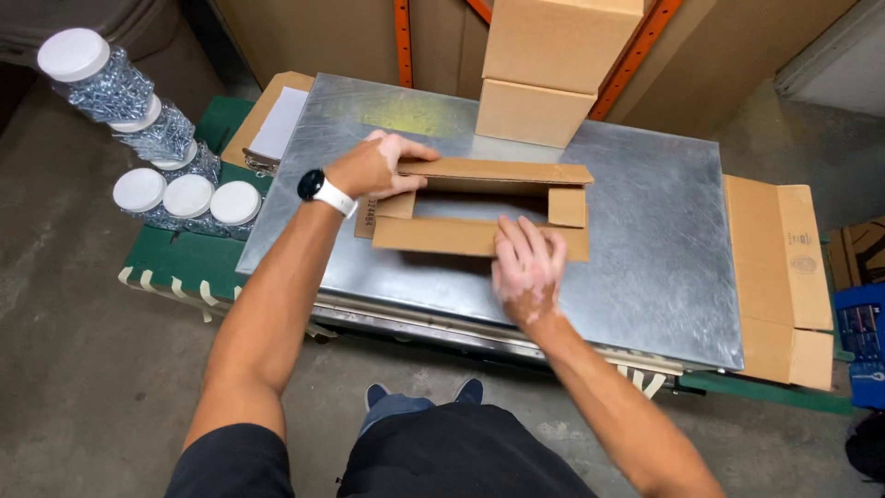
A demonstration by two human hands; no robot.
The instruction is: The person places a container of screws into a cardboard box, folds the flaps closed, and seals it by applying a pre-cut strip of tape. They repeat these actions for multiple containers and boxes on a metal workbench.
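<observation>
A small brown cardboard box (479, 235) lies open on a grey metal sheet (645, 240), its flaps spread and its inside hollow. My left hand (373, 168) grips the box's left end, thumb over the far flap, a dark watch with a white strap on the wrist. My right hand (527, 267) lies flat, fingers spread, pressing on the near flap at its right part.
Two closed cardboard boxes (544, 74) are stacked at the sheet's far edge. Clear jars of screws with white lids (166, 166) stand at the left on a green cart (175, 267). Flattened cardboard (779, 277) lies at the right, a blue crate (862, 341) beyond it.
</observation>
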